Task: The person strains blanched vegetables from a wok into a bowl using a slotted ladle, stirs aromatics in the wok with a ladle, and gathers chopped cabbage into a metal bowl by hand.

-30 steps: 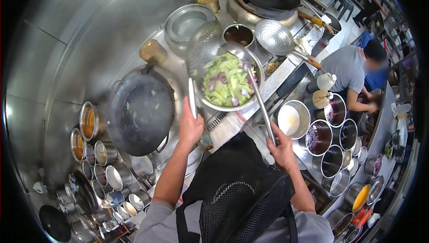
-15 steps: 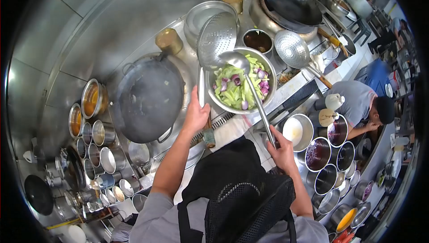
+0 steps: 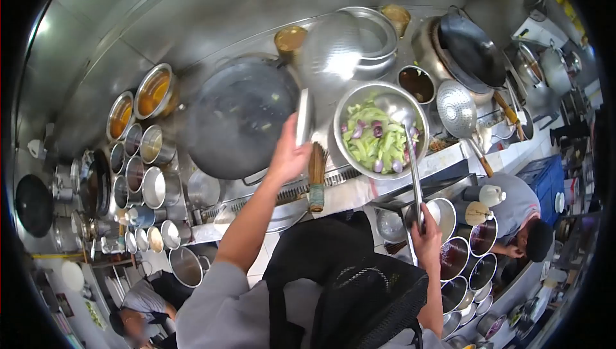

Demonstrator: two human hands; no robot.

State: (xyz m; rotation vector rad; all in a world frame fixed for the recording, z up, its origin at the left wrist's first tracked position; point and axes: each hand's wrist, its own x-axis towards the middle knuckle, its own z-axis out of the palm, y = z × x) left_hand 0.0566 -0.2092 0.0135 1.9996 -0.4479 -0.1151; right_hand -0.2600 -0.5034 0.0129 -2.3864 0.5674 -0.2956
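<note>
My left hand is closed round the handle of a perforated strainer, whose bowl is blurred by motion. My right hand grips the long handle of a ladle, and the ladle's bowl rests in a steel bowl. Green vegetable slices and purple onion pieces fill that bowl. To the left of my left hand, a dark wok holds a few green bits.
A bamboo brush lies near the counter edge. Another strainer and a second wok stand right. Metal pots crowd the left. One person bends at the right, another is lower left.
The view has swung, so the counter sits differently in it. The strainer in my left hand has moved off the bowl's left edge. The ladle has moved toward the bowl's upper right.
</note>
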